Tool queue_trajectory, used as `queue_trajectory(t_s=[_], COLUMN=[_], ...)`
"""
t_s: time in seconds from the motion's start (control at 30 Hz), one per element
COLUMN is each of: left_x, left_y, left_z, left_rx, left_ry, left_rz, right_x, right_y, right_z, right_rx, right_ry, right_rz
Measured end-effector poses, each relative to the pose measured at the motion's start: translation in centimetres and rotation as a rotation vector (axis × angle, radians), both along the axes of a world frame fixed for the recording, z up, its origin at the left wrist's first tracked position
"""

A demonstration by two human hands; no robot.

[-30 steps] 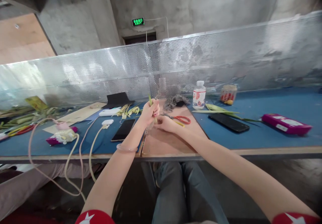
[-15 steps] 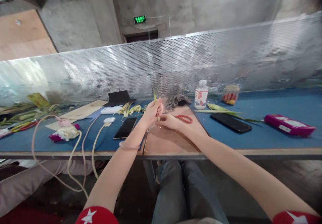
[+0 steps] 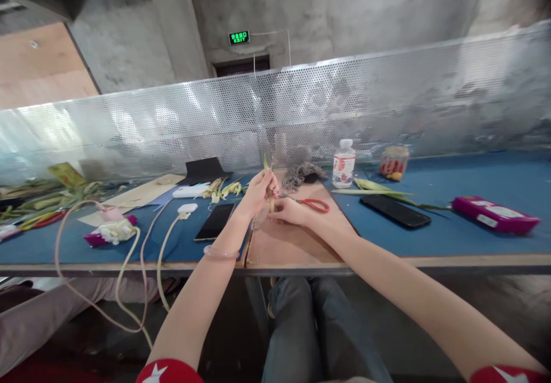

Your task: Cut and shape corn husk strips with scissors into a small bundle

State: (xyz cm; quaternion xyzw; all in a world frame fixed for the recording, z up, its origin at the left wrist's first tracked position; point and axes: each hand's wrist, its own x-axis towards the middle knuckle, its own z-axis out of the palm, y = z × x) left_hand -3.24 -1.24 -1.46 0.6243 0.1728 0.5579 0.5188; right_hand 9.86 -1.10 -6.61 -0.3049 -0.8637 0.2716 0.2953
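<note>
Green leaf strip (image 3: 267, 170) stands nearly upright at the middle of the frame, pinched in the closed fingers of the left hand (image 3: 259, 192) above the brown board (image 3: 293, 245) on the desk (image 3: 473, 222). Right hand (image 3: 289, 211) touches its lower end, fingers curled together on it. Red-handled scissors (image 3: 312, 204) lie just right of the hands; a black phone (image 3: 214, 221) lies to their left.

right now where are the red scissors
In the head view the red scissors lie on the brown board at table centre, just right of the right hand, left of the white bottle.
</note>
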Motion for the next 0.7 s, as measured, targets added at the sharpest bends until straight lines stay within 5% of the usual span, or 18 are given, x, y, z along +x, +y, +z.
queue_trajectory(t_s=[0.7], left_x=[-0.5], left_y=[-0.32], left_z=[0.68], left_rx=[0.027], left_ry=[-0.12], left_rz=[0.022], right_x=[-0.84], right_y=[0.15], right_z=[-0.04], right_rx=[-0.119], right_ry=[-0.063], right_rz=[-0.026])
